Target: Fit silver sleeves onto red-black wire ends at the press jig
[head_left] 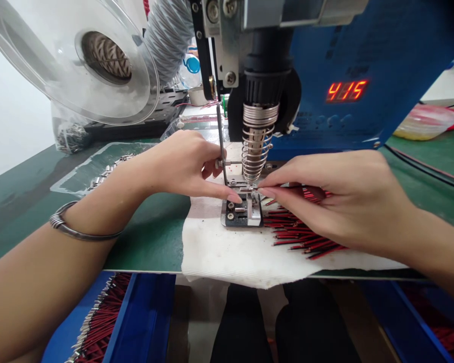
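My left hand (187,166) reaches to the small black fixture (230,219) under the soldering head. Its thumb stretches out over the fixture's left side, apart from the other fingers, which curl partly hidden beside the upright metal bar (222,146). A small metal connector (240,209) lies on the fixture, and another metal piece (245,189) sits just behind it. From the right, my right hand (336,196) pinches a thin wire between thumb and index finger, its end at the rear metal piece. Just above that spot hangs the spring-wrapped soldering tip (257,146).
Red-and-black wires (302,234) lie piled on a white cloth (223,257) below my right hand. A blue machine (363,60) shows 415. A clear fume hood (79,60) stands left, with a bag of metal connectors (106,171) below. Blue bins (144,312) sit under the table edge.
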{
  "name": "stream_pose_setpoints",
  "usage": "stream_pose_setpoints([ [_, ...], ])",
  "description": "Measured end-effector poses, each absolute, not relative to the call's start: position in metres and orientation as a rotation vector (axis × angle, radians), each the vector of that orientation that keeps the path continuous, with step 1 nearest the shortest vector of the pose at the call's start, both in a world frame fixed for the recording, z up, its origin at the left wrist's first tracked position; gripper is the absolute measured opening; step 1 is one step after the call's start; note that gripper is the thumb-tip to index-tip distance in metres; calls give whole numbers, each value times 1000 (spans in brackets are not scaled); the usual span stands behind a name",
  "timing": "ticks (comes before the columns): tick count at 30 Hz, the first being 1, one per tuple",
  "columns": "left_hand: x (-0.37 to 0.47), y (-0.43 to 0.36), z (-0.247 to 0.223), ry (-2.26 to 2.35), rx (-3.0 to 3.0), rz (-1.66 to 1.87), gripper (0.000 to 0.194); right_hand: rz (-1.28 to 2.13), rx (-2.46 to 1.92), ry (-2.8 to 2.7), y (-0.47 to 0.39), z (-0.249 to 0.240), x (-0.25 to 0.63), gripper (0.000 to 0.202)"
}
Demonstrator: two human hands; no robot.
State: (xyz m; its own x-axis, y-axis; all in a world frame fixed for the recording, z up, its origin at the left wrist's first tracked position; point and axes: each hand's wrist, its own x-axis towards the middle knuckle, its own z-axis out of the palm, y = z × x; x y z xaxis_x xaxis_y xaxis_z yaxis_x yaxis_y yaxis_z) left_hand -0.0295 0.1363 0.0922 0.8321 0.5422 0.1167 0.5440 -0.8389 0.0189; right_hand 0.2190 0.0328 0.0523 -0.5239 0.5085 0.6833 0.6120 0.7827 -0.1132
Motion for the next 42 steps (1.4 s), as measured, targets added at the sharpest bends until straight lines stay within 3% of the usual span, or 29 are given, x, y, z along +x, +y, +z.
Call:
stream_pose_setpoints([
  [42, -32, 143, 86, -850, -2993, -284, 67, -161, -553, -2207, 22, 59, 215, 19],
])
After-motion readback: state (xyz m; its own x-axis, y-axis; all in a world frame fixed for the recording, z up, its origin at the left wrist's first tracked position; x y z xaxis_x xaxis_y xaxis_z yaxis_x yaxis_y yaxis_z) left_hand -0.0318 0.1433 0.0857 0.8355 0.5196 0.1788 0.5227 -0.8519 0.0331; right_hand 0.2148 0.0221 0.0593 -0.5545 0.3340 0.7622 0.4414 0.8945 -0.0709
